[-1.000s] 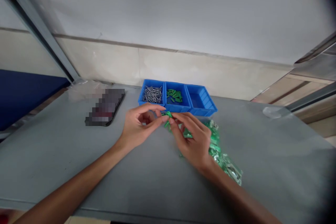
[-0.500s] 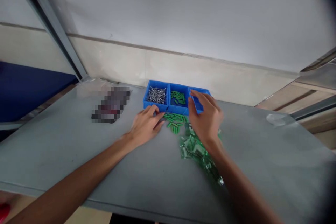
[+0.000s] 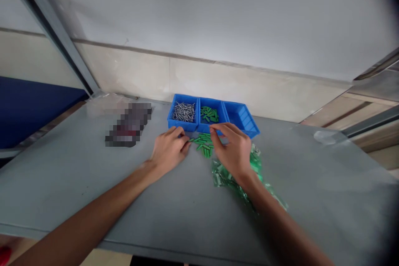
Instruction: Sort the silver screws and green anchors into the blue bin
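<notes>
Because the loose green plastic pieces (image 3: 202, 143) are lying in a small heap on the grey counter (image 3: 93, 199), just in front of the blue tray (image 3: 182, 126), both hands are working close together at this spot. The left hand (image 3: 168, 151) is resting at the left side of the heap with its fingers loosely curled, and the fingertips are almost touching the nearest pieces. The right hand (image 3: 232, 149) is hovering over the heap's right side, with its fingers bent downward near the tray's front edge. Neither hand is clenched, but I cannot tell if one is pinching a small piece, because the fingers may be hiding it.

The tray is holding steel nails (image 3: 183, 112) in its left compartment and more green pieces (image 3: 208, 113) in the middle one, so the two kinds seem to be kept apart. A clear plastic bag (image 3: 237, 185) with green pieces inside is lying under the right wrist, probably for easy reach. A dark object (image 3: 128, 124), too blurred to tell, is lying left of the tray.
</notes>
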Motion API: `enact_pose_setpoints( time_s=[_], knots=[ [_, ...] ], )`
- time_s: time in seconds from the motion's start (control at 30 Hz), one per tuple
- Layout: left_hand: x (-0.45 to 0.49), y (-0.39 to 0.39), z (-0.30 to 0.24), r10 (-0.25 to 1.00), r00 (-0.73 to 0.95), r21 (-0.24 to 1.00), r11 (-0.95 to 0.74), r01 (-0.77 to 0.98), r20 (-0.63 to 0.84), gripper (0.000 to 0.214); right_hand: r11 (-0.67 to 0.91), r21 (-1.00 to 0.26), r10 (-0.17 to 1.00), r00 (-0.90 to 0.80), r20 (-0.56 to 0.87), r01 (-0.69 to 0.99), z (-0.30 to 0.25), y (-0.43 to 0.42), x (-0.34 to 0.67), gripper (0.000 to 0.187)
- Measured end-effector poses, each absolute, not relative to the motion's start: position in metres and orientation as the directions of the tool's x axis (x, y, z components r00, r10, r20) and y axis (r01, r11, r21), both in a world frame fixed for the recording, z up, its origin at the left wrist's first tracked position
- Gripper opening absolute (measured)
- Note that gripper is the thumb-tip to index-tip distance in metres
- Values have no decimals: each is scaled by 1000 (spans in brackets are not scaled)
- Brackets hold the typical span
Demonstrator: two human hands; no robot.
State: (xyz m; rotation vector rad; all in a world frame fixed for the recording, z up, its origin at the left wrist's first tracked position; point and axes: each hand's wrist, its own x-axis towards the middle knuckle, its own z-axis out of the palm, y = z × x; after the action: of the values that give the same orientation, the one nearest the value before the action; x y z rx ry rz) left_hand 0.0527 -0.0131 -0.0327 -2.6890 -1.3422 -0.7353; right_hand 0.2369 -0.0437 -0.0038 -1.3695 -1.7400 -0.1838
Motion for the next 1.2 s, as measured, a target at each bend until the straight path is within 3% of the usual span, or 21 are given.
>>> enact_pose_setpoints(
  time_s=[0.37,0.47,0.57,0.63,0.83,1.07,1.2],
  knots=[
    [53,-12,-27,823,441,402,-562,723,358,17,416,-384,728,-49,684,825,-7,-45,231,16],
    [52,-8,-25,867,375,626,-496,602,327,15,417,-424,751,-41,659,804,-6,-47,229,17],
    [52,-5,-19,911,340,878,-347,331,232,15,408,-498,789,-22,614,765,-4,-49,226,17],
    [53,-5,-15,926,346,963,-218,156,153,18,409,-555,815,-17,579,724,-3,-49,225,17],
    [55,-10,-8,920,391,993,14,-117,33,19,487,-617,803,-39,595,618,-1,-51,220,14],
    [53,-10,-13,891,453,973,80,-216,28,20,502,-616,789,-28,614,607,1,-55,217,10],
    [54,-11,-13,881,473,971,89,-220,27,22,518,-533,745,-47,666,669,-3,-55,217,10]
  ],
)
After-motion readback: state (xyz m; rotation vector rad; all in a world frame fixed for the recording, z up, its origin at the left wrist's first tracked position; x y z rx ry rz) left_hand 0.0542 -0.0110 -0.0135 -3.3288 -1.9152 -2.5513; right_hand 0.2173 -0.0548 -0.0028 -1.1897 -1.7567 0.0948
